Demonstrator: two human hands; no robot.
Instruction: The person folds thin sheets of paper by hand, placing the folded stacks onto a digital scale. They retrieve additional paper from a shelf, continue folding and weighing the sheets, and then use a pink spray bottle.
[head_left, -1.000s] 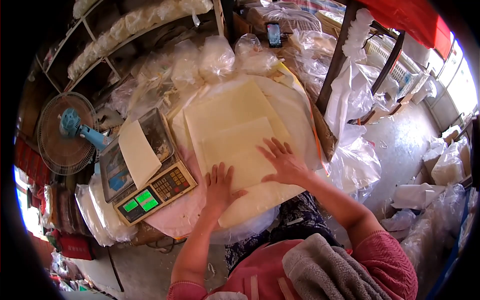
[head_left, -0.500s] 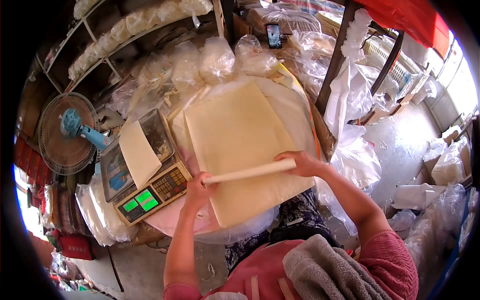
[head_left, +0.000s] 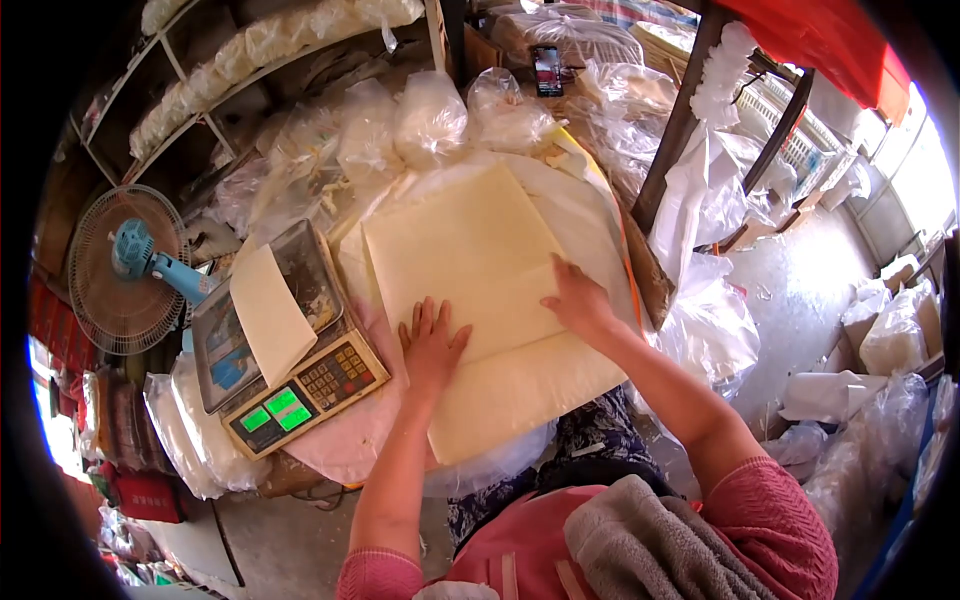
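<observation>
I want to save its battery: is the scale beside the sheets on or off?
On: the scale's display windows are lit green.

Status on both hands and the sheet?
Left hand and right hand flat-ish on pale sheet, neither gripping visibly. Sheet spread flat. Scale close on left; nothing lies across sheet.

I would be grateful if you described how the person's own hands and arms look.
The left hand and the right hand are gloveless, and no ring or watch can be made out. Short, rose-pink sleeves of textured knit end near the elbows, leaving the forearms uncovered.
</observation>
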